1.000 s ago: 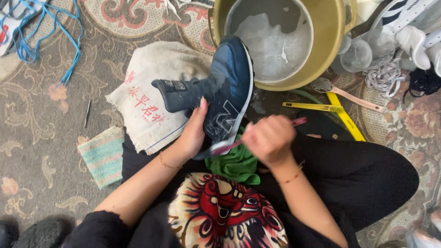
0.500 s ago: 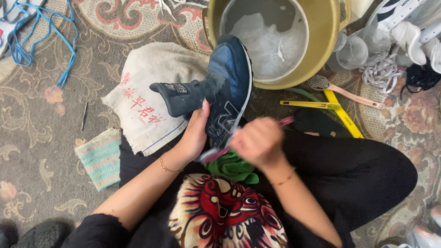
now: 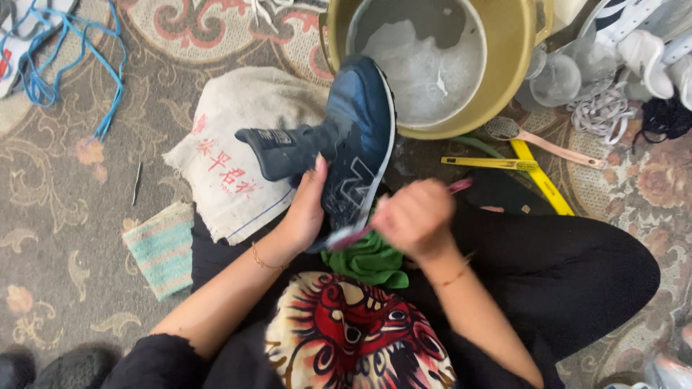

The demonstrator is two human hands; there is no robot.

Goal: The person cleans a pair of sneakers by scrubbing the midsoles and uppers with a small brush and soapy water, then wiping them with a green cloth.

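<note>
Head view looks straight down on my lap, where I sit cross-legged on the carpet (image 3: 65,216). My left hand (image 3: 306,209) holds the shoe (image 3: 357,144) from its near side, fingers wrapped round the heel end and thumb up against the dark upper. The shoe's long axis runs away from me, toe up against the rim of the basin (image 3: 508,65) of soapy water, heel down at my lap, sole edge turned to my right. Its tongue sticks out to the left over the sack (image 3: 238,122).

My right hand (image 3: 414,216) is closed tight round the brush (image 3: 360,232), a thin pink one. The brush lies almost crosswise to the shoe: bristle end points left and touches the shoe's side near the heel, just beside my left thumb, while the handle tip pokes out to the right. So the right hand is just right of the shoe's heel, with the green cloth (image 3: 367,261) on my lap just below both hands.
</note>
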